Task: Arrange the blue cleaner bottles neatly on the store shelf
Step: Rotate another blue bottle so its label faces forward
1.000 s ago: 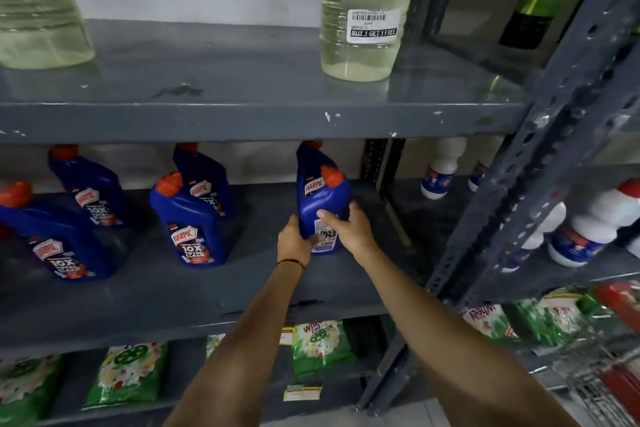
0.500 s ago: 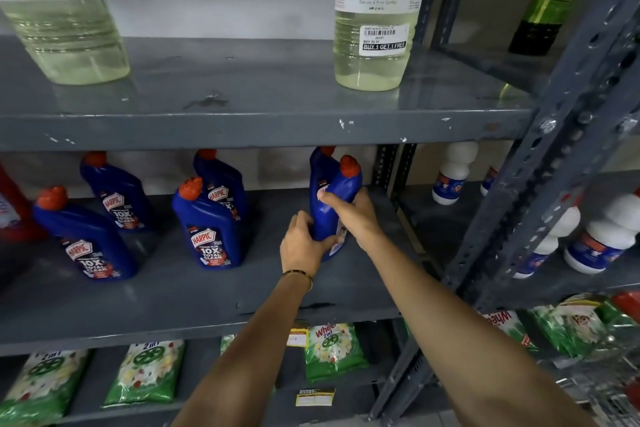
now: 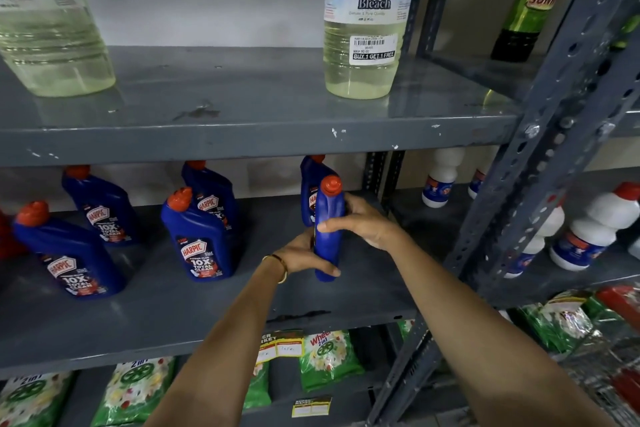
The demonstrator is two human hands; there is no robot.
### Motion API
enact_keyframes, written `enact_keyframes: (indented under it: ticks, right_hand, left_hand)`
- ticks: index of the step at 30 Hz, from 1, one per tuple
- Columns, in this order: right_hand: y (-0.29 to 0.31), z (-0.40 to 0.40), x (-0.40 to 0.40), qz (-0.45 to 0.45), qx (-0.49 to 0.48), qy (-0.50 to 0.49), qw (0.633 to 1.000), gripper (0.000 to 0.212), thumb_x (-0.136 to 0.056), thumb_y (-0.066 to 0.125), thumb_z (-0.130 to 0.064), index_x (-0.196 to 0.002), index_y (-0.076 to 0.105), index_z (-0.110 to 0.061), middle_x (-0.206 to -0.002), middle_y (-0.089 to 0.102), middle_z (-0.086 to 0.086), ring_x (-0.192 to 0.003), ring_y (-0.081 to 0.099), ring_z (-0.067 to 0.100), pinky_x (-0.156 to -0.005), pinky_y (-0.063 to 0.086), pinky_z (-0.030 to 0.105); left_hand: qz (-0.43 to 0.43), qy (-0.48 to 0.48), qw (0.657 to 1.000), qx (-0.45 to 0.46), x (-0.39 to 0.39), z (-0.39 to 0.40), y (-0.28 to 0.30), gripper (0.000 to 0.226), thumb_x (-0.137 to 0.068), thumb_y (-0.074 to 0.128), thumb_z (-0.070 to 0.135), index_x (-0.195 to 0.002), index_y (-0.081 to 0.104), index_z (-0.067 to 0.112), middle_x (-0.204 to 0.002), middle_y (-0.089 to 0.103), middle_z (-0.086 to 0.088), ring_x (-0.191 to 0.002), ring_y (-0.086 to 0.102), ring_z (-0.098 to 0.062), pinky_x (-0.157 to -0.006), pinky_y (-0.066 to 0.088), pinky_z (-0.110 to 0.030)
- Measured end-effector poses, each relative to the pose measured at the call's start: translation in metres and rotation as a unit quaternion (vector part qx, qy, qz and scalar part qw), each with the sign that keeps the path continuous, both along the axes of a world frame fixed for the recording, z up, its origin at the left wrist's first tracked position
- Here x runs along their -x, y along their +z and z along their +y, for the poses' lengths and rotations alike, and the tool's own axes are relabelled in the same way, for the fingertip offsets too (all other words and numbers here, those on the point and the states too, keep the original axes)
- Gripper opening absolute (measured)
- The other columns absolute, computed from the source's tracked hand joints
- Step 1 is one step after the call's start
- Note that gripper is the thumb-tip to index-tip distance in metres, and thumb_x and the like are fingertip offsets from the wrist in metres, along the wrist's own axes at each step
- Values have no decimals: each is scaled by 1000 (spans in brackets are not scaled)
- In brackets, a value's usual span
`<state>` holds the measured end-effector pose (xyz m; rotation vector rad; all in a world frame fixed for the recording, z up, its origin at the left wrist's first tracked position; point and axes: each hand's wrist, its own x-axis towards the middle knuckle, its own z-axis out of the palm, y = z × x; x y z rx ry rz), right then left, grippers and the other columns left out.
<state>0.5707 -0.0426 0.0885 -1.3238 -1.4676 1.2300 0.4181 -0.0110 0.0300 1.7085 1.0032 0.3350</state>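
Several blue cleaner bottles with orange-red caps stand on the grey middle shelf (image 3: 173, 315). Both hands hold one blue bottle (image 3: 328, 215) at the shelf's right side, turned narrow side toward me. My left hand (image 3: 304, 255) grips its lower left side and base. My right hand (image 3: 363, 222) wraps its right side, thumb across the front. Another blue bottle (image 3: 308, 180) stands right behind it, mostly hidden. Two more bottles (image 3: 201, 243) (image 3: 214, 194) stand one behind the other at the centre. At the left are a front bottle (image 3: 65, 253) and a rear bottle (image 3: 97, 204).
Two clear liquid bleach bottles (image 3: 367, 21) (image 3: 45, 28) stand on the upper shelf. A perforated grey upright (image 3: 540, 156) slants at the right, with white cleaner bottles (image 3: 595, 229) beyond it. Green detergent packets (image 3: 329, 357) lie on the lower shelf. A dark green bottle (image 3: 530, 3) stands at the top right.
The held bottle has been rotated, so its label now faces left and its narrow side faces me. My left hand slid lower toward its base. The camera moved closer and tilted upward.
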Motion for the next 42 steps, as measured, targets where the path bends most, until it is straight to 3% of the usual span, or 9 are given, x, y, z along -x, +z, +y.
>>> enact_keyframes:
  ticks: [7,12,20,28,31,34,38,40,42]
  right_hand:
    - [8,3,-8,-41,15,-12,999,50,-72,74,-2,-118,57,-8,-116,65,10,-109,61,25,-97,49,37]
    - [11,9,-3,-123,3,-27,992,60,-69,78,-8,-124,53,-10,-121,62,7,-105,61,20,-89,48,29]
    - [0,22,-13,-116,46,16,992,59,-74,68,9,-127,49,-8,-131,57,11,-117,56,24,-94,48,34]
    - [-6,30,-11,-84,69,-3,994,73,-80,62,4,-143,35,-23,-136,52,5,-122,53,24,-96,48,38]
    - [-28,21,-13,27,66,-72,995,78,-74,64,4,-142,36,-22,-133,54,2,-118,54,22,-98,47,38]
    - [-58,0,-10,148,111,-143,972,57,-79,46,11,-130,46,-16,-116,58,4,-105,56,17,-78,46,22]
    - [-86,-15,-4,220,153,-199,943,28,-94,43,-13,-119,52,-19,-118,58,0,-121,49,17,-93,38,24]
    - [-89,-15,0,209,148,-198,946,40,-95,45,-33,-132,46,-17,-122,55,-1,-118,49,14,-99,35,27]
    - [-89,-13,5,150,132,-192,961,70,-81,50,-64,-135,46,-19,-129,56,-2,-114,53,14,-103,38,31]
  left_hand:
    - [-15,204,976,-72,-23,-15,-11,74,-52,89,26,-112,48,14,-108,59,1,-94,57,-16,-74,48,-24]
    - [62,315,943,-86,-38,-18,-15,96,-45,89,43,-119,42,4,-126,49,-12,-117,51,-29,-96,49,-43]
    - [24,295,950,-99,-16,0,-33,52,-69,81,24,-110,58,2,-113,63,-17,-101,60,-30,-84,50,-37]
    - [-39,297,954,-36,-10,1,-39,46,-81,70,24,-115,52,-2,-104,58,-6,-94,55,-20,-81,45,-28]
    - [-71,260,963,-4,-8,-2,-42,44,-86,64,27,-118,52,0,-120,62,-13,-102,59,-23,-87,47,-30]
    - [-109,208,970,63,-2,-7,-42,47,-87,63,28,-125,49,4,-130,58,-12,-105,56,-17,-89,43,-26]
    - [-196,238,934,178,-3,-14,-32,68,-90,28,61,-138,38,15,-145,40,1,-132,39,-16,-110,28,-33]
    - [-205,272,921,188,-6,-8,-33,70,-95,14,56,-145,27,8,-155,27,-8,-144,25,-23,-117,19,-35]
    - [-207,286,916,189,-12,-6,-35,72,-94,14,57,-143,31,7,-154,29,-12,-142,29,-26,-117,22,-36]
